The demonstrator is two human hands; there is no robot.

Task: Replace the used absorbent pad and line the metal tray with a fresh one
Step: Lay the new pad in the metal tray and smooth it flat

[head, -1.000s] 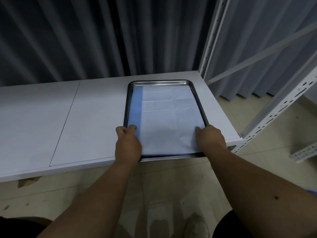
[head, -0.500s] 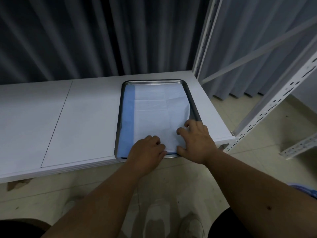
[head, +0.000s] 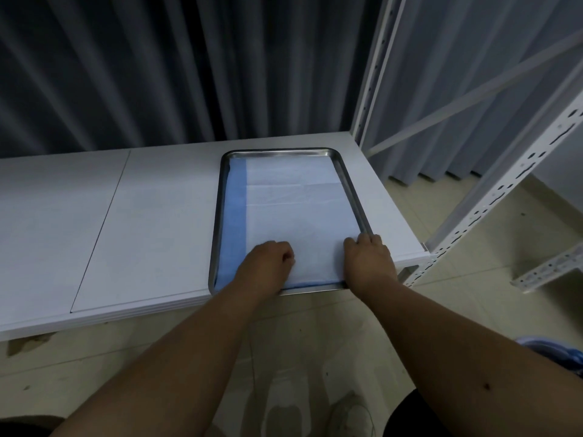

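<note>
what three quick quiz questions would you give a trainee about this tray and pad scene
1. True or false: the absorbent pad lies inside the metal tray.
2. Which edge of the pad shows a blue strip? A) the person's left B) the person's right C) the far edge
3. Where on the tray are the left hand and right hand?

Key
1. True.
2. A.
3. At the near end: the left hand rests on the pad with its fingers curled, and the right hand is at the near right corner, fingers over the pad edge by the rim. The tray sits at the right end of the white table.
</note>
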